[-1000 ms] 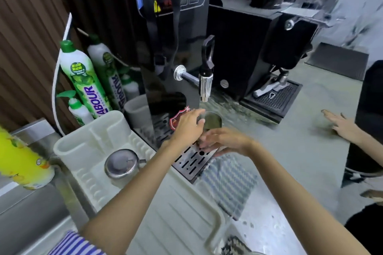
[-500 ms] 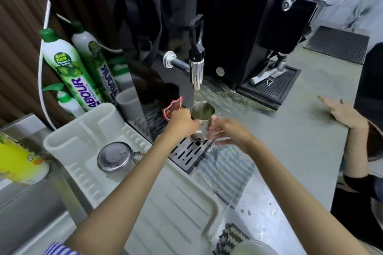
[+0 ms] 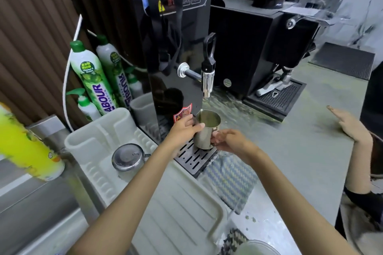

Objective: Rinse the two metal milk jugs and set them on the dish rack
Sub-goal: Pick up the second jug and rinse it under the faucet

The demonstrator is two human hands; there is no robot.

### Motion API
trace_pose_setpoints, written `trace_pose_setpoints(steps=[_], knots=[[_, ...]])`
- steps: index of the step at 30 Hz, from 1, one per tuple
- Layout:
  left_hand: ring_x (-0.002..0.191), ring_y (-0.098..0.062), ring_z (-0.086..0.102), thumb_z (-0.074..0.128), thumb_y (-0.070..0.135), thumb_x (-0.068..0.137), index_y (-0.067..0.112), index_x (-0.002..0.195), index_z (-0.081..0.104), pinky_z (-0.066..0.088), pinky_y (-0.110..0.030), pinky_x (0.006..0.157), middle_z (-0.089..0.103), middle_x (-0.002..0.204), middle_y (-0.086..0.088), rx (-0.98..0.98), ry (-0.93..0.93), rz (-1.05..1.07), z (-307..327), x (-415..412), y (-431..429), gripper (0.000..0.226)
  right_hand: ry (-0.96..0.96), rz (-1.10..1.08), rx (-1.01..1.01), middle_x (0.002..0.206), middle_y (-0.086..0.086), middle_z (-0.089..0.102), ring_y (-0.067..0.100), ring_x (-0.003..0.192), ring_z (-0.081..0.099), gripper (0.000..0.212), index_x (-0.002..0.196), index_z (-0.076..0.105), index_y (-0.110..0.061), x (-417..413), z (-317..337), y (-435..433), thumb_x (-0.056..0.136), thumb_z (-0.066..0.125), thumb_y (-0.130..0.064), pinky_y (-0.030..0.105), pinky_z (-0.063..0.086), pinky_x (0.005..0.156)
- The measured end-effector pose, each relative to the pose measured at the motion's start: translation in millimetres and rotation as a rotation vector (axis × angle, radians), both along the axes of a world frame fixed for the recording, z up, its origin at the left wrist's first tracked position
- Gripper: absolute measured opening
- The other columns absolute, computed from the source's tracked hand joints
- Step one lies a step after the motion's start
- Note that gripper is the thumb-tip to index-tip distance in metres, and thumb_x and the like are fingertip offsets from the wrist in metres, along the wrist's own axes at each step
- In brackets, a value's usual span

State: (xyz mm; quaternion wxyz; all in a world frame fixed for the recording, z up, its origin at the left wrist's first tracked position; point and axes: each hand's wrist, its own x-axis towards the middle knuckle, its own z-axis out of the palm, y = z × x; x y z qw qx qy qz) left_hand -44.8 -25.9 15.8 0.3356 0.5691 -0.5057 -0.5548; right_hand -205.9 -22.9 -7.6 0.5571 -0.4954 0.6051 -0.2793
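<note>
I am looking down at a grey-green counter (image 3: 300, 161) that runs along a wall of dark brown slats (image 3: 31, 47), with a steel sink (image 3: 31, 203) at its left end. A tall black water boiler (image 3: 186, 16) stands at the back. A black coffee machine (image 3: 248, 51) sits just beside it, and a black mat (image 3: 342, 62) lies farther right.

There are two metal jugs. One jug (image 3: 205, 132) stands upright on the boiler's slotted drip tray (image 3: 192, 157), directly under the tap (image 3: 207, 80), and a thin stream of water falls into it. My left hand (image 3: 182, 128) wraps its fingers round the body near the rim. My right hand (image 3: 232, 143) curls against the other side; the handle itself is hidden, so I cannot tell how it is gripped. The second jug (image 3: 126, 157) sits upside down on the white dish rack (image 3: 99, 147), left of the drip tray.

One checked cloth (image 3: 230, 180) lies beside the tray. One tall green-capped soap bottle (image 3: 91, 80) stands against the wall, with one small pump bottle (image 3: 87, 105) in front of it. A second tall one next to it shows reversed lettering, and I cannot tell whether it is a reflection. One blurred yellow bottle (image 3: 27, 147) fills the left edge. One other person's hand (image 3: 348, 124) rests flat on the counter at right.
</note>
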Motion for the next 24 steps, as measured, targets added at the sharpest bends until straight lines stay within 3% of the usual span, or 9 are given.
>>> trace_pose_setpoints(steps=[2,4,8,12,16,21,24], knots=[[0.109,-0.002,0.052,0.063,0.02,0.088,0.024,0.132,0.046,0.04,-0.016,0.088,0.051,0.136,0.004,-0.027,0.065,-0.04,4.7,4.2,9.7,0.048,-0.019,0.091,-0.031,0.097,0.015,0.065,0.028,0.095,0.06,0.036,0.105,0.057,0.014,-3.1,20.3,5.7,0.096,0.051,-0.02,0.034,0.048,0.098],[0.109,0.001,0.05,0.064,0.019,0.086,0.025,0.137,0.041,0.043,-0.01,0.08,0.05,0.134,0.009,-0.066,0.12,-0.033,9.5,12.1,19.9,0.056,-0.028,0.199,-0.04,0.092,0.004,0.066,0.018,0.092,0.061,0.033,0.104,0.059,0.011,-3.1,39.9,10.5,0.095,0.052,-0.02,0.029,0.051,0.094],[0.116,0.0,0.042,0.07,0.022,0.081,0.028,0.144,0.029,0.035,-0.014,0.091,0.044,0.126,0.016,-0.167,0.044,-0.025,30.3,40.4,45.3,0.075,-0.019,0.36,-0.048,0.094,0.003,0.066,0.015,0.091,0.061,0.041,0.109,0.053,0.018,10.4,76.0,19.0,0.094,0.053,-0.02,0.016,0.054,0.079],[0.116,-0.007,0.054,0.078,0.025,0.073,0.027,0.134,0.044,0.043,-0.02,0.093,0.058,0.126,0.011,-0.216,0.016,0.05,43.4,82.6,74.4,0.07,0.028,0.543,-0.074,0.1,0.006,0.065,0.016,0.099,0.061,0.032,0.106,0.06,0.009,45.2,105.0,30.3,0.095,0.052,-0.019,0.024,0.051,0.093],[0.113,-0.002,0.056,0.082,0.027,0.065,0.025,0.126,0.053,0.044,-0.014,0.085,0.063,0.121,0.011,-0.289,0.087,0.232,47.7,130.7,112.9,0.067,0.057,0.725,-0.103,0.098,0.007,0.062,0.015,0.096,0.06,0.029,0.103,0.059,0.01,100.1,125.9,41.1,0.095,0.05,-0.016,0.022,0.052,0.091],[0.111,-0.005,0.057,0.082,0.039,0.048,0.023,0.123,0.055,0.043,-0.018,0.091,0.064,0.119,0.007,-0.292,0.13,0.54,38.3,190.9,169.7,0.081,0.087,0.922,-0.095,0.086,0.003,0.06,0.014,0.092,0.058,0.02,0.08,0.062,-0.008,190.7,127.9,58.0,0.094,0.053,-0.018,0.027,0.051,0.095],[0.097,0.0,0.061,0.084,0.022,0.059,0.016,0.121,0.057,0.045,-0.011,0.084,0.066,0.113,0.004,-0.257,0.169,0.666,18.7,224.2,202.4,0.068,0.098,1.002,-0.076,0.093,0.009,0.06,0.017,0.094,0.057,0.016,0.087,0.06,-0.005,242.9,108.9,72.1,0.094,0.053,-0.017,0.027,0.05,0.095]])
